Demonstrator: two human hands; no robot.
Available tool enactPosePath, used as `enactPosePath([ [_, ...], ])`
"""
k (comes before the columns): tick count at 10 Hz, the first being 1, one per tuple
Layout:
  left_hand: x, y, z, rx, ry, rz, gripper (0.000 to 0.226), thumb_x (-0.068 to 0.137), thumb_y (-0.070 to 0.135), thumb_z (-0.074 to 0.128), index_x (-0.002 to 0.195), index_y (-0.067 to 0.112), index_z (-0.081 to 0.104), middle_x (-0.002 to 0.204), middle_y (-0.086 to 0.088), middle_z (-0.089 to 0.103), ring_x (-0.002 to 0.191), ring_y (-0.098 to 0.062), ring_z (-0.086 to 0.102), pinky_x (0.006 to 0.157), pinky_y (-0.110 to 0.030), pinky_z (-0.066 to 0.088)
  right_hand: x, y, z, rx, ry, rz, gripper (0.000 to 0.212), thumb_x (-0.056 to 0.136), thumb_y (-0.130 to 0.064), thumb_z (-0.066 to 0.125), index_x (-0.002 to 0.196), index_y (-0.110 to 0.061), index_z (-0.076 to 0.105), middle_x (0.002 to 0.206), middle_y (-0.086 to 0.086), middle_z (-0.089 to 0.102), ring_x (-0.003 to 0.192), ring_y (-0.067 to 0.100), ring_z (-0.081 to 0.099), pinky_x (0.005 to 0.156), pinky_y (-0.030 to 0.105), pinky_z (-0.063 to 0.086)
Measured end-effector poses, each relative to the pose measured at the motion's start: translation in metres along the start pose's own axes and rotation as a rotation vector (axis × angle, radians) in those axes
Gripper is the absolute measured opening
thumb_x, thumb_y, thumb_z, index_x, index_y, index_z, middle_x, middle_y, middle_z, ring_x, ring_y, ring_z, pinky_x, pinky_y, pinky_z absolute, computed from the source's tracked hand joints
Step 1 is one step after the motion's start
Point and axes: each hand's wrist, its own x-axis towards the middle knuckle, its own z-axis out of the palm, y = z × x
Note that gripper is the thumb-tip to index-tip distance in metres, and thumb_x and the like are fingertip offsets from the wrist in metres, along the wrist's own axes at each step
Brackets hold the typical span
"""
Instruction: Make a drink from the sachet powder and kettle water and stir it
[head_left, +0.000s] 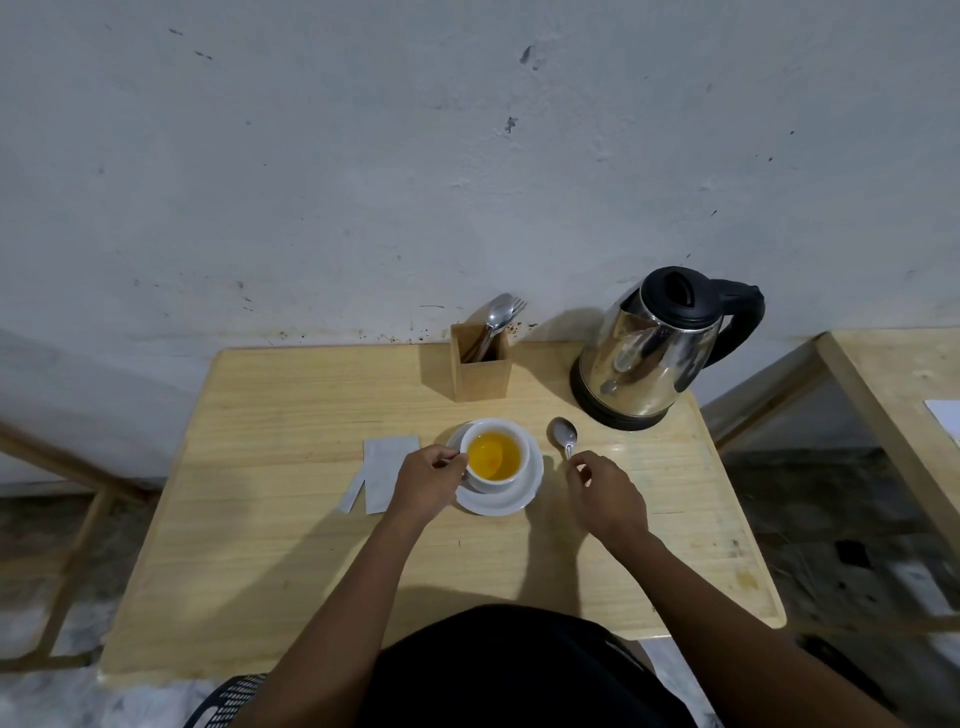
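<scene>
A white cup (503, 483) of orange-yellow liquid stands on a white saucer (524, 493) at the middle of the wooden table (291, 545). My left hand (426, 480) grips the cup's left side at the rim. A metal spoon (563, 435) lies on the table right of the saucer, bowl pointing away; my right hand (605, 493) pinches the end of its handle. The torn silver sachet (382, 470) lies flat left of my left hand. The steel kettle (657, 353) with black lid and handle stands at the back right.
A wooden cutlery holder (479, 371) with spoons and a fork stands at the back behind the cup, against the grey wall. A second wooden table (893, 395) is off to the right. A black chair edge (228, 699) shows at the bottom.
</scene>
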Motion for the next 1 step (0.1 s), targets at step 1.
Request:
enactPosePath([
  [1, 0.0048, 0.0113, -0.0051, 0.057, 0.022, 0.004, 0.020, 0.087, 0.029, 0.061, 0.094, 0.012, 0.069, 0.079, -0.001, 0.067, 0.069, -0.019, 0.060, 0.065, -0.031, 0.048, 0.0078, -0.0132, -0.0100, 0.038, 0.004, -0.176, 0.028, 0.099, -0.037, 0.040, 0.097, -0.024, 0.064, 0.091, -0.001, 0.064, 0.080, 0.018, 0.059, 0.066, 0.033, 0.045],
])
